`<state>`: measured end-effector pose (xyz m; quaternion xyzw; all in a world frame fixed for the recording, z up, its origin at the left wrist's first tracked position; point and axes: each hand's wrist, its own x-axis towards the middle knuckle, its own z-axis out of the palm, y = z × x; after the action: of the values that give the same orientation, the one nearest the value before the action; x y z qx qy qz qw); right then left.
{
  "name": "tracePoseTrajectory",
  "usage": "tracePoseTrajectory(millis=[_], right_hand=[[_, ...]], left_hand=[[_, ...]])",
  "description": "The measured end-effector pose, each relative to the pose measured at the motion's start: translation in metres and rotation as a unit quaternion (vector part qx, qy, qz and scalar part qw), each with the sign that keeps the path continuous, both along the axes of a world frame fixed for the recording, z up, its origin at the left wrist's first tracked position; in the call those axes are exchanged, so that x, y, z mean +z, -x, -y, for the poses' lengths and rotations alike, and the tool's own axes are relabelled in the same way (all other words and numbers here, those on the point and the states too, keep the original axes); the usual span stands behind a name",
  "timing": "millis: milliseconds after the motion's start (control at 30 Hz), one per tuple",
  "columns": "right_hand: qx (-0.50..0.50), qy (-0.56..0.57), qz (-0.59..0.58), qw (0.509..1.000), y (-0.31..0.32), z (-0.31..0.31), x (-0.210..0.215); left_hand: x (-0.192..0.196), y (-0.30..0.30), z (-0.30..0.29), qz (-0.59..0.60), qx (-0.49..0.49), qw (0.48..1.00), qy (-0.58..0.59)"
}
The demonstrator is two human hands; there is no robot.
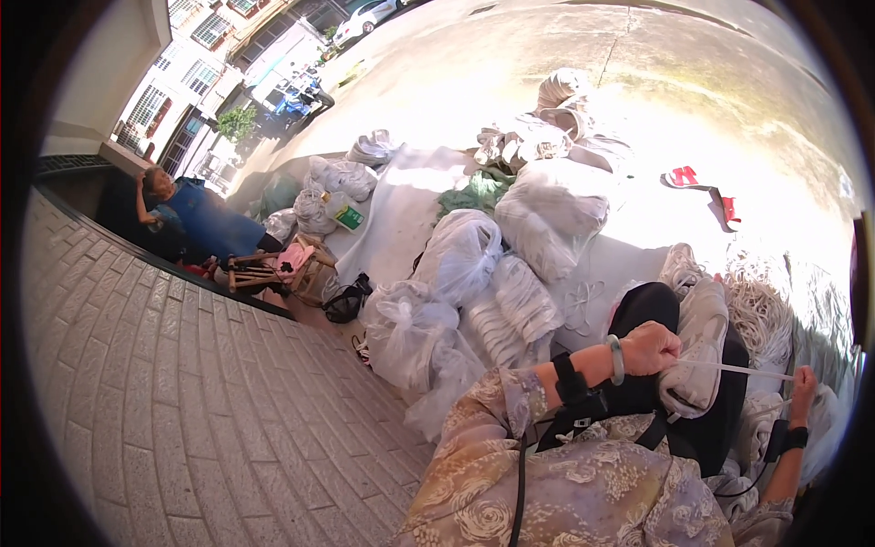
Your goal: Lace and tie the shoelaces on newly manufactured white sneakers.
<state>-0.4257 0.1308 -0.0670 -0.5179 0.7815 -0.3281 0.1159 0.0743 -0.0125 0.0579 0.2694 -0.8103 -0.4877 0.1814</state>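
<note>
A white sneaker (700, 333) rests upright on my lap, between my knees. My left hand (651, 348) is closed in a fist beside the shoe and grips a white shoelace (743, 368). The lace runs taut across the shoe to my right hand (802, 390), closed on its other stretch out to the right. Just past the sneaker lies another pale shoe (682, 266). A heap of loose white laces (756, 314) sits to the right of my legs.
Clear plastic bags of white goods (456, 255) crowd the ground to my left, next to stacked white bundles (515, 310). Red sandals (702, 190) lie ahead. A brick wall (228, 392) borders the left side, where a person in blue (210, 219) sits near a wooden chair (260, 272).
</note>
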Motion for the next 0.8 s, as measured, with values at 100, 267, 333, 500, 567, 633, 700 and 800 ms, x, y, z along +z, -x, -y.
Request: tracePoseTrajectory(millis=[100,267,333,500,567,633,700,800], right_hand=[[0.068,-0.032,-0.045,0.996,-0.065,0.023,0.017],[0.21,-0.013,0.315,0.926,-0.23,0.046,0.12],[0.283,-0.065,0.409,0.865,-0.266,0.05,0.147],[0.308,-0.061,0.352,0.882,-0.275,0.043,0.148],[0.304,-0.029,0.315,0.899,-0.271,0.035,0.136],[0.316,-0.019,0.291,0.903,-0.266,0.029,0.13],[0.3,-0.037,0.298,0.905,-0.26,0.025,0.128],[0.285,-0.057,0.358,0.887,-0.259,0.024,0.123]], left_hand=[[-0.008,0.011,-0.009,-0.021,0.022,1.0,-0.005],[-0.004,0.054,-0.02,-0.023,-0.017,0.997,0.066],[0.0,0.064,-0.026,-0.026,-0.002,0.995,0.099],[-0.001,0.063,-0.029,-0.037,-0.085,0.995,0.038],[-0.009,0.066,-0.035,-0.042,-0.113,0.992,0.019],[-0.013,0.07,-0.04,-0.033,-0.101,0.994,-0.018],[-0.011,0.074,-0.043,-0.043,-0.106,0.993,-0.023],[-0.009,0.074,-0.042,-0.066,-0.084,0.994,0.004]])
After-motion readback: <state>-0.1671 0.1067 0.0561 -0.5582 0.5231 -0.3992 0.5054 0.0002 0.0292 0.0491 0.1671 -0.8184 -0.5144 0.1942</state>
